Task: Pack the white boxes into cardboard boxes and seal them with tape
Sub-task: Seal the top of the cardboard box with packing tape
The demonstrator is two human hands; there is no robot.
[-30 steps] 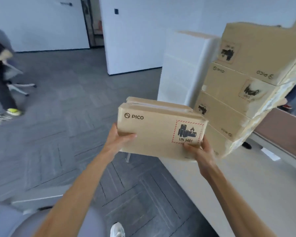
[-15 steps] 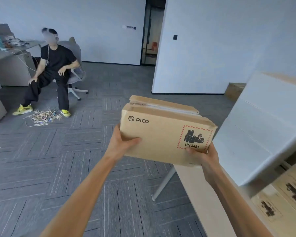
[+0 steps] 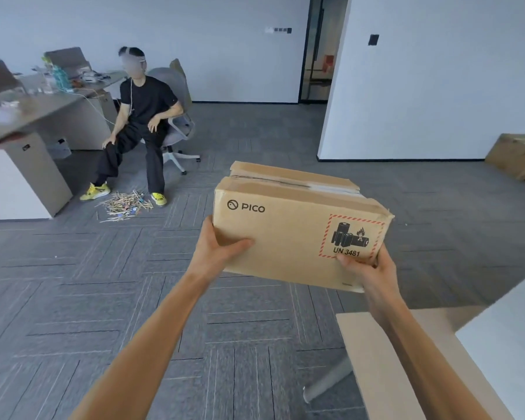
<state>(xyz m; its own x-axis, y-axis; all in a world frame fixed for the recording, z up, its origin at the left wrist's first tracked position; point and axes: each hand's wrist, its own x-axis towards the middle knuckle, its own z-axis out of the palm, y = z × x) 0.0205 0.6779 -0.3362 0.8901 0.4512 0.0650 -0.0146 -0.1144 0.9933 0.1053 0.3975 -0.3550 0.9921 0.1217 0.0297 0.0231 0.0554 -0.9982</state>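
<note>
- Head view: the cardboard box [image 3: 297, 225] sits mid-frame, held over the floor, its long axis running left to right.
- The left hand [image 3: 217, 253] and right hand [image 3: 369, 272] each have their grip clamped on a lower corner, equally near.

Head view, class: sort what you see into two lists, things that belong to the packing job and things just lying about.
Job:
PICO box, taped on top
left hand and right hand, holding it
brown boxes by the wall
table

Lying about:
sticks on the floor
seated person
office chair
cluttered desks
</note>
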